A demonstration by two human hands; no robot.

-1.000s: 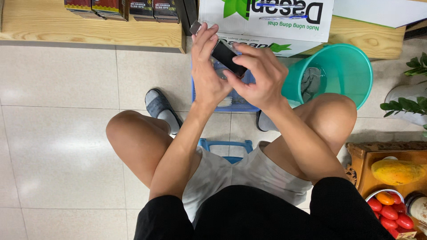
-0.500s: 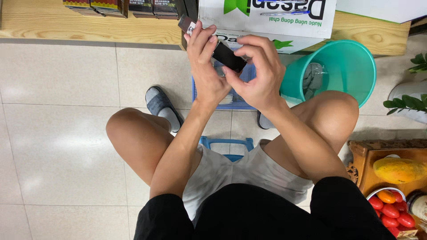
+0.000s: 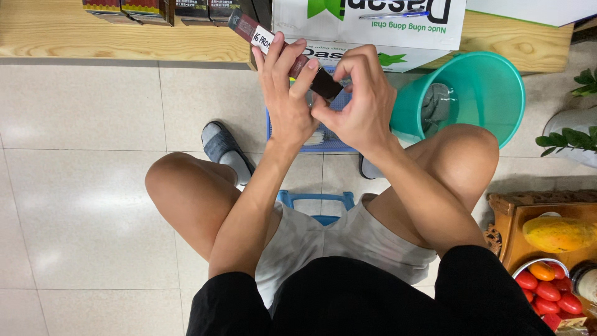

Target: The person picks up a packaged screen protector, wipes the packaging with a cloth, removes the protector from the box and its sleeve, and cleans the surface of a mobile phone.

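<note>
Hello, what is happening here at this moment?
A person sits low over a tiled floor and holds a slim dark box with a white label in both hands. The left hand grips its middle; the right hand pinches its near end. A blue basket and a teal bucket stand beyond.

1. A slim box (image 3: pixel 283 55) is held between the left hand (image 3: pixel 287 99) and right hand (image 3: pixel 360 102), above a basket (image 3: pixel 323 134) on the floor.
2. A bucket (image 3: pixel 479 93) is set at three o'clock of the hands.
3. A cloth (image 3: pixel 435 106) is lodged in the bucket.
4. A fruit tray (image 3: pixel 507 236) is placed at five o'clock.
5. A shelf (image 3: pixel 124 37) is found at twelve o'clock.
</note>
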